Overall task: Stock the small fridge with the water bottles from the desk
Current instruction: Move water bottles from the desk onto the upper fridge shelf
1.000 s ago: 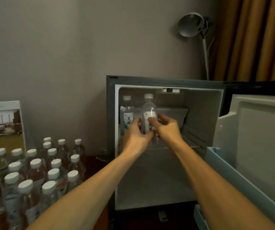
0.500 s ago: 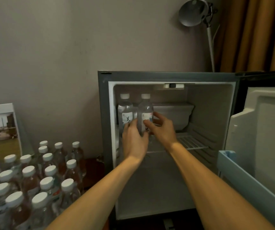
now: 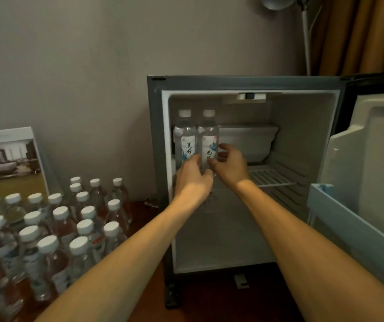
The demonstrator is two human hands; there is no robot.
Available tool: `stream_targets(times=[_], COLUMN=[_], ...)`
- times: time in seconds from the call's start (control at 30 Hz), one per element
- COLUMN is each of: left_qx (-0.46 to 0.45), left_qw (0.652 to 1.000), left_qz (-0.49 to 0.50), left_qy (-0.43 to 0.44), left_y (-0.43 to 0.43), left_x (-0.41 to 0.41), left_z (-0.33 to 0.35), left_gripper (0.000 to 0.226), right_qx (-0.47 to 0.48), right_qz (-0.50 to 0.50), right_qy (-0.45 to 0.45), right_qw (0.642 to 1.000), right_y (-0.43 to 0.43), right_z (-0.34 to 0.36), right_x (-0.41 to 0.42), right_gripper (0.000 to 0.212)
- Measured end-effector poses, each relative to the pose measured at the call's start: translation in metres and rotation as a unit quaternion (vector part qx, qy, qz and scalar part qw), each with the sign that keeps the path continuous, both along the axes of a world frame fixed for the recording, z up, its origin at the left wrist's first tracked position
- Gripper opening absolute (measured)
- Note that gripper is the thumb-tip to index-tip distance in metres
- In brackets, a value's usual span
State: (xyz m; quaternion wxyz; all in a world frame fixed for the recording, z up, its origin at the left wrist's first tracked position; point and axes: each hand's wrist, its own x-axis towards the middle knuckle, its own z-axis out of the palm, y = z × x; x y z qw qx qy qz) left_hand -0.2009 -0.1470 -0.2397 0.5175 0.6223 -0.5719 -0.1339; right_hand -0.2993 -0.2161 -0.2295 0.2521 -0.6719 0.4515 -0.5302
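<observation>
Dim, warm, soft light; slight motion blur; wide-angle bending at edges.

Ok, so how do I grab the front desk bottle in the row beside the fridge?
Take the bottle by its neck, just under the white cap, coming from above on the fridge side. It stands upright, packed against other bottles on its left and behind, so only its top and right look free for fingers.

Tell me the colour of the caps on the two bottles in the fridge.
White; both caps show clearly in the head view.
</observation>
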Motion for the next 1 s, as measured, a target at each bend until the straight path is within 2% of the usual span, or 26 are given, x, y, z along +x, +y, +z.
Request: stream_targets(times=[0.1,0.27,0.43,0.57,0.63,0.7,0.83,1.0], left_qx=[-0.011,-0.022,-0.039,-0.045,-0.041,-0.031,0.025,0.064], left_qw=[0.999,0.999,0.999,0.997,0.994,0.991,0.991,0.989], left_qz=[-0.032,-0.029,-0.013,0.045,0.090,0.121,0.133,0.129], left_qy=[-0.003,-0.018,-0.014,-0.037,-0.055,-0.051,-0.022,0.014], left_y=[0.025,0.071,0.120,0.159,0.177,0.192,0.208,0.206], left_x=[0.010,0.038,0.067,0.097,0.116,0.136,0.164,0.179], left_z=[0.001,-0.010,-0.034,-0.053,-0.063,-0.073,-0.097,-0.125], left_gripper=[0.047,0.028,0.016,0.012,0.013,0.011,0.013,0.021], right_qx=[-0.022,-0.110,-0.154,-0.134,-0.089,-0.036,0.055,0.105], right_qz=[-0.058,-0.065,-0.011,0.058,0.100,0.135,0.172,0.171], right_qy=[0.032,0.007,0.038,0.107,0.152,0.183,0.226,0.218], right_qw=[0.998,0.992,0.987,0.983,0.979,0.973,0.957,0.955], right_y=[0.023,0.074,0.126,0.156,0.167,0.174,0.174,0.163], right_z=[-0.006,-0.022,-0.043,-0.065,-0.076,-0.087,-0.106,-0.128], right_x=[0.001,0.004,0.025,0.056,0.076,0.097,0.130,0.157], right_gripper=[0.041,0.019,0.010,0.007,0.015,0.031,0.062,0.076])
